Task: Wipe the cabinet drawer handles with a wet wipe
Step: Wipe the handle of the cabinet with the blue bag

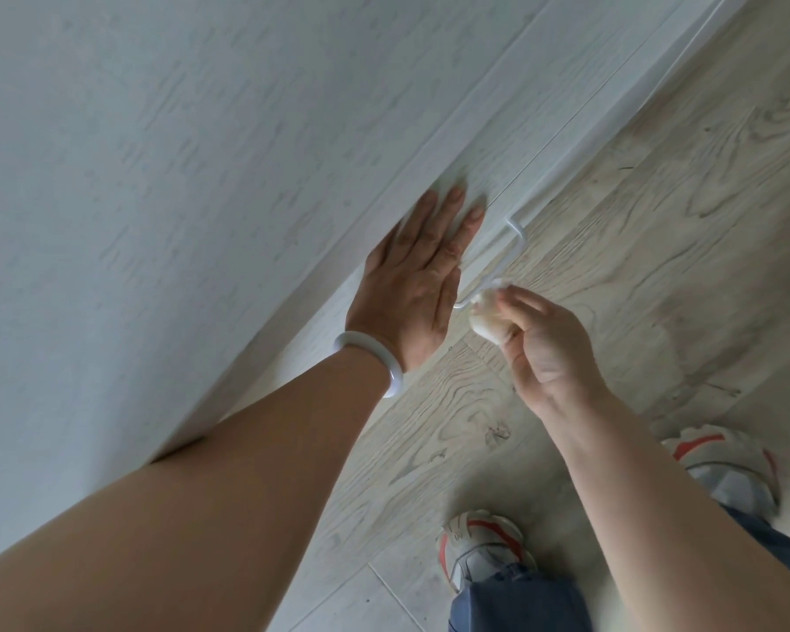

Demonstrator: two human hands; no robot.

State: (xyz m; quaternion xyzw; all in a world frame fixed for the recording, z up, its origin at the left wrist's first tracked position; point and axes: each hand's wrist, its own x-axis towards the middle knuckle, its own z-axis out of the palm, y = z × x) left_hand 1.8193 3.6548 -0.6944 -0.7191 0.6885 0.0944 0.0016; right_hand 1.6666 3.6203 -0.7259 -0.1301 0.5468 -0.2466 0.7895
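Bracing the cabinet, the left hand is laid flat and open, holding nothing, on the drawer front just beside the grip, probably so the drawer is kept shut. The handle is met at its near end by the wipe, which is pinched, bunched, in the right hand.

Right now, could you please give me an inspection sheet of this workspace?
Surface: white wood-grain cabinet front, seen steeply from above.
Job's things: white handle; crumpled wipe pressed at its near end.
Clutter: nothing seen.
Grippers: left hand flat on the cabinet, bangle on its wrist; right hand pinching the wipe.
Cables: nothing seen.
Surroundings: pale plank floor; two shoes, jeans.
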